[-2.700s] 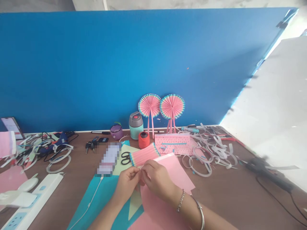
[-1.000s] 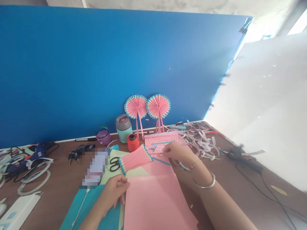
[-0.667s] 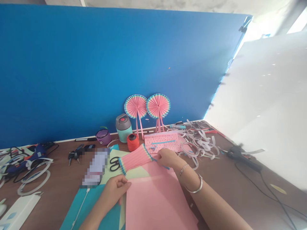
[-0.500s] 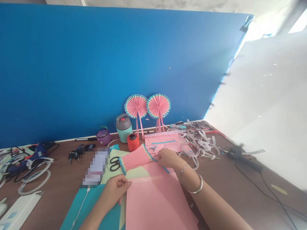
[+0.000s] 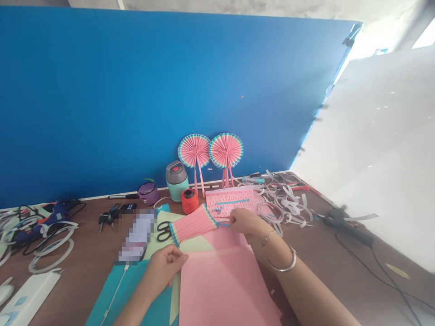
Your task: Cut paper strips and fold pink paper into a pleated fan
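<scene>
My left hand [image 5: 166,268] is at the upper left corner of a plain pink paper sheet [image 5: 212,290], its fingers curled and pinching the edge. My right hand [image 5: 245,222] is closed above the sheet's far side, fingertips together on the end of a thin blue paper strip [image 5: 223,224]. Between the hands and farther back lies a pleated pink paper [image 5: 193,224] with blue and yellow edges. Black-handled scissors [image 5: 164,232] lie beside its left end, partly hidden under it. Behind my right hand is a pink patterned box [image 5: 234,194] with blue scraps on it.
Two round pink paper fans [image 5: 226,150] lean against the blue partition [image 5: 136,99]. A red thread spool [image 5: 189,202] and a teal flask [image 5: 177,183] stand in front. White strips [image 5: 288,199] and a glue gun [image 5: 350,226] lie right; a phone [image 5: 137,235] lies left.
My right hand has moved slightly to the right, away from the pleated paper. The blue strip that slanted below it now lies nearly level at its left. My left hand stays at the sheet's edge.
</scene>
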The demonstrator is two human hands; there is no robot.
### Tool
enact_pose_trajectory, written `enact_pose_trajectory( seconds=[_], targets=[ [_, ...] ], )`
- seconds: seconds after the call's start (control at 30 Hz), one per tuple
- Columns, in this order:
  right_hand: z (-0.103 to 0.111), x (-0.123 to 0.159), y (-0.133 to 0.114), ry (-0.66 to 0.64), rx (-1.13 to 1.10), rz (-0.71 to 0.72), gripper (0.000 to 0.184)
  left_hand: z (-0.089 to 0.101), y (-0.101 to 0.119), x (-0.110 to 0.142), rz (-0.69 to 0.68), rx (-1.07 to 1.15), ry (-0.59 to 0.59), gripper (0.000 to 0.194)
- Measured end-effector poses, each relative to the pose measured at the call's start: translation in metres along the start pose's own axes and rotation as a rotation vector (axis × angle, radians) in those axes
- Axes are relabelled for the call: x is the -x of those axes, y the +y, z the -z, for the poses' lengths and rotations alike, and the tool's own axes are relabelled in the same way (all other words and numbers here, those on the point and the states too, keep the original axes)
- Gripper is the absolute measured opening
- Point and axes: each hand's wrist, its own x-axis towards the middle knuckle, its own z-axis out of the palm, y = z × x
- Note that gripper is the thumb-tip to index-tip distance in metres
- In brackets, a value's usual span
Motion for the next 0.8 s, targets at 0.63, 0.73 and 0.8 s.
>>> enact_pose_trajectory(
  seconds=[0.63, 0.73, 0.8],
  targets=[
    [-0.006, 0.027, -0.041, -0.213, -0.337, 0.418, 0.021, 0.000, 0.017, 0.013, -0.180, 0.435, 0.096, 0.055],
    [-0.009, 0.027, -0.043, -0.217, -0.316, 0.391, 0.021, 0.000, 0.017, 0.012, -0.192, 0.421, 0.074, 0.051],
    [-0.009, 0.027, -0.044, -0.212, -0.307, 0.384, 0.021, -0.001, 0.019, 0.013, -0.175, 0.383, 0.058, 0.045]
  ],
)
